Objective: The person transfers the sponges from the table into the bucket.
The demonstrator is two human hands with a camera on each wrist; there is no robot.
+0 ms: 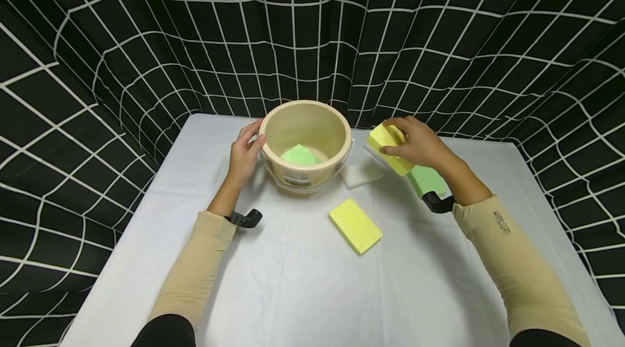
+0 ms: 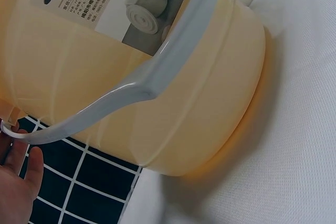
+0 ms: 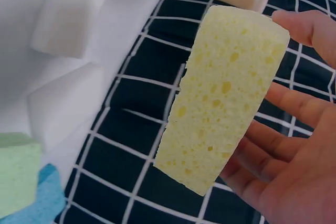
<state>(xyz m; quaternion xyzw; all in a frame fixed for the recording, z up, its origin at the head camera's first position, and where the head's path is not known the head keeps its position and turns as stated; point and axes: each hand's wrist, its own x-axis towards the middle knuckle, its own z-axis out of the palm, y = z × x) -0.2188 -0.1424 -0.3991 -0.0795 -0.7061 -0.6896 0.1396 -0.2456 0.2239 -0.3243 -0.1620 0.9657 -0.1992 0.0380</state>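
Note:
A cream bucket [image 1: 273, 165] stands on the table with a green sponge [image 1: 299, 155] lying inside it. Against the bucket's left rim rests my left hand [image 1: 244, 154], its fingers fairly straight; in the left wrist view its fingertips are beside one end of the grey handle [image 2: 115, 95]. My right hand [image 1: 415, 141] pinches a yellow sponge [image 3: 220, 98] between thumb and fingers, raised above the table right of the bucket. Below that hand lies another green sponge [image 1: 426, 180], partly covered by the wrist. A second yellow sponge [image 1: 355, 226] lies flat in front of the bucket.
Close to the bucket's right side lies a flat white block [image 1: 361, 174]. White cloth covers the table [image 1: 303, 287]. Black curtain [image 1: 312, 27] with white grid lines hangs behind and at both sides. A blue piece [image 3: 47, 195] shows beside the green sponge.

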